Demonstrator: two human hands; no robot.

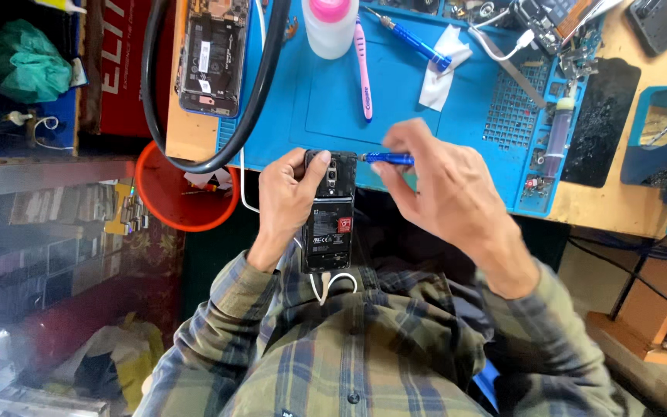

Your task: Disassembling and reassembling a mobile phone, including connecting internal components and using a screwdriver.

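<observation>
My left hand [291, 197] grips an opened black phone [328, 220] with its back cover off, held at the near edge of the blue work mat [395, 100]. The battery and camera module face up. My right hand [438, 185] holds a small blue screwdriver [387, 158], its tip touching the phone's top right corner. A white cable loops out from under the phone's lower end.
On the mat lie a pink toothbrush [363, 69], a white bottle with a pink cap [330, 27], another blue screwdriver [414, 38] and a white tissue [440, 73]. A second opened phone [210, 54] lies left, under a thick black hose [260, 93]. A red bin [183, 193] stands below.
</observation>
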